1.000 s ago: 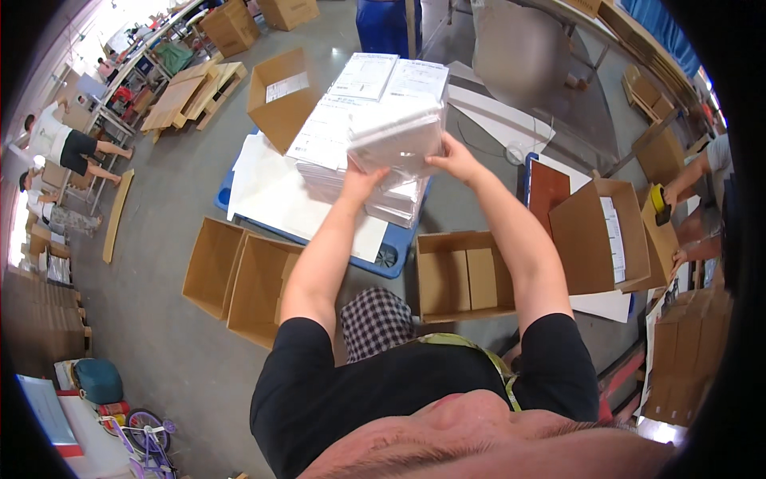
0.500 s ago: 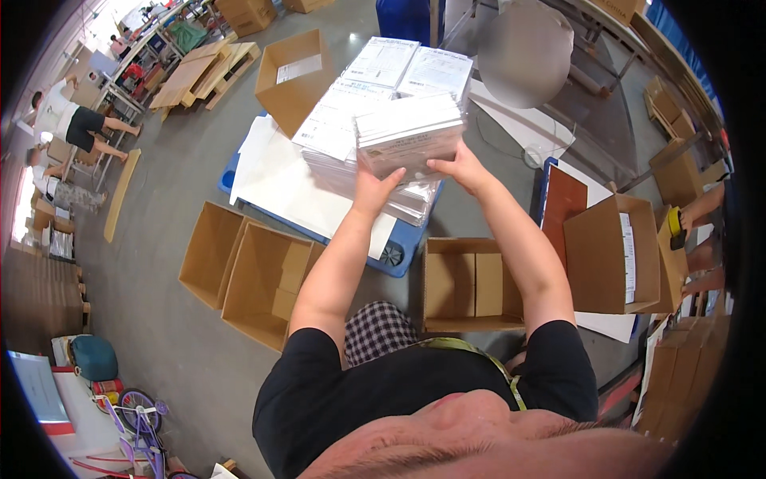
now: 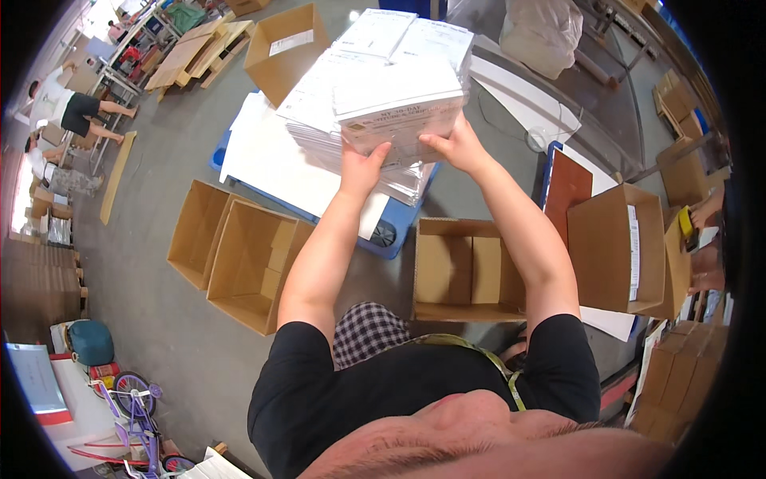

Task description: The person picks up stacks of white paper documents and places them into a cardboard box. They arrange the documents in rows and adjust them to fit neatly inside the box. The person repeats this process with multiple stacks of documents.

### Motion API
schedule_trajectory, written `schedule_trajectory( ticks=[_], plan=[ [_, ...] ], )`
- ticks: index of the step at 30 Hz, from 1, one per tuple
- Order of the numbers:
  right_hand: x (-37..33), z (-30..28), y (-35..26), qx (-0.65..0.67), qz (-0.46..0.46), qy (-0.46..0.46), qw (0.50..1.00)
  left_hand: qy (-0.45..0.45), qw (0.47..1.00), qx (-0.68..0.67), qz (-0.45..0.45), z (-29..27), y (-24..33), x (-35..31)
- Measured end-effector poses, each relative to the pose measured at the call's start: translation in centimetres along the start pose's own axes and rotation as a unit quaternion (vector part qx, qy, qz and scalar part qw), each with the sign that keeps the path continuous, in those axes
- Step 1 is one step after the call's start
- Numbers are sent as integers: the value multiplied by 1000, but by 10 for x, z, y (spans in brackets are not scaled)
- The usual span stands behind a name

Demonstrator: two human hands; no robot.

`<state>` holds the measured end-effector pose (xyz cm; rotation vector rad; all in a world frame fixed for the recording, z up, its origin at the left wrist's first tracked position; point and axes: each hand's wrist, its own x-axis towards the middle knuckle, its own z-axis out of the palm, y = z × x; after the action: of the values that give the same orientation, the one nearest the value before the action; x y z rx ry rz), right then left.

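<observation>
Two bare hands, the left [image 3: 363, 164] and the right [image 3: 456, 148], grip a clear-wrapped white pack [image 3: 399, 108] between them, thumbs lying on its near face and angled toward each other, the remaining fingers mostly hidden behind its lower sides. It is a squared, thick rectangular block: its upper face is bright, nearly blank white, washed out by the light, while the near face carries lines of dark print and a small golden-brown patch toward the left end. Thin film gives glossy creases along the lower edge and right side. The pack sits over the near part of the white stacks [image 3: 319, 88], which spread from 9 to 1 o'clock of it, thin-layered along their edges and printed on top; whether it touches them cannot be told. A white sheet [image 3: 263, 164] shows at 8 o'clock, on a blue platform [image 3: 395, 231] whose corner juts out at 6. Farther out, an upright carton [image 3: 283, 56] stands at 10 o'clock, an open-topped carton [image 3: 467, 311] at 5, two brown cartons [image 3: 243, 239] between 7 and 8, a labelled carton [image 3: 598, 247] at 4, and a pale plastic bag [image 3: 542, 36] at 2.
</observation>
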<state>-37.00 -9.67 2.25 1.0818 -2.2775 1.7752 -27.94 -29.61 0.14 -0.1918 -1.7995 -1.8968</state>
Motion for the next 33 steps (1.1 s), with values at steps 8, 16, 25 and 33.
schedule_trajectory(
  ticks=[8,16,25,33],
  plan=[
    [-95,-73,-94,182,161,-46,969,-63,967,-189,-162,62,67,-80],
    [-242,-95,-49,340,496,-79,795,-133,933,225,-247,36,-24,-207],
    [-304,-38,72,444,666,-130,585,-220,853,177,-439,38,-63,-230],
    [-347,43,188,296,647,-68,699,-227,851,213,-423,45,-66,-224]
  ],
)
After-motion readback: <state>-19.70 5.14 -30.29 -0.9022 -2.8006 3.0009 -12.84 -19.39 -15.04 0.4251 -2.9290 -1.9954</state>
